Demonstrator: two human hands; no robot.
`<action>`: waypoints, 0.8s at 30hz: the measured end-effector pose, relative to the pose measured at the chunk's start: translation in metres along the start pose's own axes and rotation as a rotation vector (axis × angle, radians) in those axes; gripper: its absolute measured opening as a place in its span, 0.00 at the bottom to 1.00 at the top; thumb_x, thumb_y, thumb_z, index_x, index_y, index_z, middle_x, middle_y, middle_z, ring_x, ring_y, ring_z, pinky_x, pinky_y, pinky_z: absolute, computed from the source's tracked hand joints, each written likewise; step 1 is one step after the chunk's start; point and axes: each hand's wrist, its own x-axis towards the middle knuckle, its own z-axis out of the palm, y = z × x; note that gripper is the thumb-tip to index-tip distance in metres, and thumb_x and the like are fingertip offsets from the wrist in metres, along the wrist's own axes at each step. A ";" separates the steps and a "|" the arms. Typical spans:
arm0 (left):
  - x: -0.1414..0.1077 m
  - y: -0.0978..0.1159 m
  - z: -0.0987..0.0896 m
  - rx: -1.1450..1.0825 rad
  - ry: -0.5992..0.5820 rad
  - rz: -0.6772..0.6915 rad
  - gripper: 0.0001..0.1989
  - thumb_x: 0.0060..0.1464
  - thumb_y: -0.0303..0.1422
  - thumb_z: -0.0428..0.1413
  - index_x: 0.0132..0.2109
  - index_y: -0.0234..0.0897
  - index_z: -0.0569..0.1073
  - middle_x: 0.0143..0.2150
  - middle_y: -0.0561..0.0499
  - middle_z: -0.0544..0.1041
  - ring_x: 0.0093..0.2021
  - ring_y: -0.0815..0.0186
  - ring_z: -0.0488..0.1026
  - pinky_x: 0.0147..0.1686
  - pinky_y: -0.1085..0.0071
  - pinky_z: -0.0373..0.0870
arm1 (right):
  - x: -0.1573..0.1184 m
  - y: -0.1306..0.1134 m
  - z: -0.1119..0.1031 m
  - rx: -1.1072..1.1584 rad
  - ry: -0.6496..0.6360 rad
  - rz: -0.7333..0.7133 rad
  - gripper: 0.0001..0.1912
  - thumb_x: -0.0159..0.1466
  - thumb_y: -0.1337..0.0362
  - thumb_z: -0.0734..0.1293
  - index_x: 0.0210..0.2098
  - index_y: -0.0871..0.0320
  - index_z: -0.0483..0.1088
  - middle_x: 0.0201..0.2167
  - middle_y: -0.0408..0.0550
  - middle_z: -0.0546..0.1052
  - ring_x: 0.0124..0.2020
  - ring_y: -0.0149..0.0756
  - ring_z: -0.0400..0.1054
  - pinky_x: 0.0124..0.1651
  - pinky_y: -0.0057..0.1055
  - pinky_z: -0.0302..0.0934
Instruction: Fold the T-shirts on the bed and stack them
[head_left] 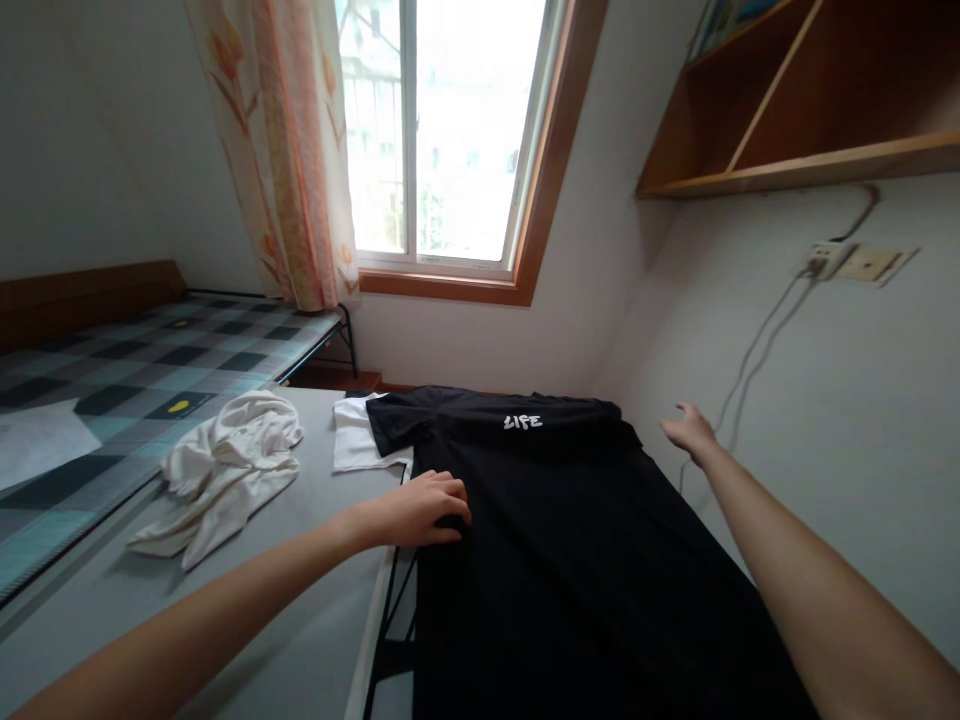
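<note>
A black T-shirt (540, 520) with white lettering lies spread out, its collar end toward the window wall. My left hand (435, 508) rests at the shirt's left side, fingers bent and the thumb apart from them, with black cloth under it. Off the shirt's far right side, near the wall, my right hand (688, 432) hangs in the air with thumb and fingers apart, holding nothing. Part of a white garment (356, 445) shows from under the black left sleeve.
A crumpled white garment (240, 460) lies on the pale table (315, 580). At left is a bed with a checked mattress (202, 345) and a paper sheet (45, 440). Cords (739, 375) hang from a wall socket (829, 258) below a wooden shelf (795, 165).
</note>
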 end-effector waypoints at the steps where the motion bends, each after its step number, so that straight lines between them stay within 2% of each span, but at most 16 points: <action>1: -0.005 0.002 0.001 0.003 0.004 -0.013 0.10 0.59 0.34 0.58 0.47 0.42 0.77 0.46 0.48 0.75 0.48 0.61 0.69 0.50 0.66 0.63 | -0.008 0.000 -0.003 -0.027 -0.029 0.019 0.21 0.55 0.66 0.66 0.48 0.61 0.69 0.33 0.54 0.76 0.37 0.46 0.72 0.43 0.40 0.67; 3: -0.016 0.009 0.002 -0.012 0.000 -0.031 0.11 0.57 0.29 0.58 0.47 0.43 0.77 0.45 0.49 0.74 0.47 0.62 0.69 0.49 0.67 0.64 | -0.028 -0.004 -0.009 -0.038 -0.160 0.024 0.13 0.57 0.65 0.65 0.42 0.61 0.70 0.32 0.53 0.76 0.33 0.42 0.73 0.40 0.37 0.67; 5: -0.027 0.019 0.004 -0.046 -0.020 -0.039 0.16 0.52 0.24 0.57 0.47 0.44 0.78 0.44 0.51 0.74 0.46 0.63 0.69 0.50 0.68 0.64 | -0.052 -0.008 -0.016 -0.027 -0.391 -0.008 0.08 0.60 0.63 0.64 0.37 0.61 0.70 0.28 0.51 0.76 0.27 0.38 0.72 0.33 0.34 0.67; 7: -0.039 0.031 0.005 -0.090 -0.056 -0.043 0.21 0.47 0.21 0.58 0.48 0.45 0.78 0.45 0.52 0.74 0.47 0.63 0.69 0.51 0.69 0.64 | -0.080 -0.010 -0.024 -0.074 -0.624 -0.021 0.10 0.61 0.59 0.66 0.33 0.60 0.69 0.24 0.51 0.75 0.23 0.36 0.70 0.27 0.32 0.66; 9: -0.049 0.044 0.006 -0.128 -0.090 -0.052 0.24 0.44 0.23 0.60 0.49 0.47 0.78 0.48 0.52 0.73 0.48 0.63 0.69 0.53 0.68 0.65 | -0.107 -0.009 -0.033 -0.180 -0.755 -0.030 0.12 0.61 0.56 0.67 0.30 0.60 0.69 0.23 0.52 0.74 0.22 0.37 0.70 0.25 0.32 0.65; 11: -0.057 0.055 0.005 -0.148 -0.118 -0.062 0.26 0.41 0.25 0.63 0.50 0.48 0.78 0.50 0.53 0.72 0.50 0.61 0.68 0.56 0.66 0.63 | -0.131 -0.004 -0.042 -0.280 -0.773 -0.059 0.14 0.62 0.55 0.67 0.29 0.60 0.68 0.25 0.54 0.75 0.22 0.39 0.71 0.23 0.33 0.65; 14: -0.066 0.070 0.004 -0.147 -0.147 -0.075 0.29 0.39 0.27 0.65 0.51 0.51 0.78 0.54 0.53 0.71 0.53 0.58 0.67 0.60 0.62 0.60 | -0.156 0.008 -0.057 -0.378 -0.727 -0.115 0.16 0.63 0.52 0.65 0.30 0.60 0.68 0.30 0.58 0.76 0.20 0.41 0.71 0.22 0.35 0.64; 17: -0.072 0.082 0.005 -0.164 -0.164 -0.075 0.30 0.39 0.29 0.67 0.52 0.53 0.77 0.56 0.52 0.69 0.56 0.56 0.65 0.61 0.60 0.58 | -0.169 0.020 -0.067 -0.422 -0.725 -0.125 0.18 0.64 0.50 0.64 0.30 0.60 0.68 0.30 0.58 0.76 0.19 0.42 0.71 0.22 0.36 0.62; 19: -0.076 0.089 0.009 -0.179 -0.158 -0.055 0.29 0.40 0.32 0.69 0.52 0.54 0.77 0.57 0.52 0.69 0.57 0.55 0.65 0.62 0.59 0.57 | -0.174 0.027 -0.071 -0.428 -0.726 -0.158 0.19 0.62 0.49 0.65 0.26 0.59 0.68 0.28 0.56 0.76 0.22 0.44 0.72 0.25 0.35 0.61; 21: -0.078 0.095 0.014 -0.185 -0.138 -0.034 0.27 0.41 0.35 0.69 0.51 0.54 0.78 0.57 0.52 0.70 0.57 0.56 0.65 0.61 0.59 0.57 | -0.177 0.032 -0.074 -0.409 -0.732 -0.203 0.19 0.61 0.50 0.66 0.21 0.58 0.67 0.25 0.54 0.75 0.27 0.45 0.73 0.27 0.34 0.59; 24: -0.080 0.105 0.022 -0.175 -0.079 -0.008 0.15 0.46 0.36 0.68 0.44 0.51 0.81 0.53 0.53 0.73 0.55 0.59 0.66 0.59 0.62 0.57 | -0.182 0.036 -0.076 -0.328 -0.763 -0.203 0.18 0.60 0.55 0.66 0.18 0.57 0.66 0.23 0.52 0.75 0.29 0.43 0.72 0.29 0.32 0.58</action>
